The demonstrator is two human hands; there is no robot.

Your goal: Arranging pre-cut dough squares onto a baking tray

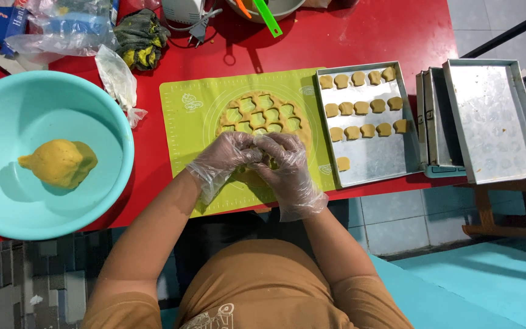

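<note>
Gloved left hand (229,155) and right hand (284,161), fingers pinched together on rolled dough (263,116).

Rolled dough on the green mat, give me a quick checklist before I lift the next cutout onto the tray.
1. Both hands gloved: left hand, right hand: ok.
2. Rolled dough has shapes cut into it: ok.
3. Baking tray has bare room in its front half: ok.
4. Green mat lies flat on the table: ok.
5. Cutter in the hands: cannot tell, the fingers hide it.
6. Spare trays at the right: ok.
</note>
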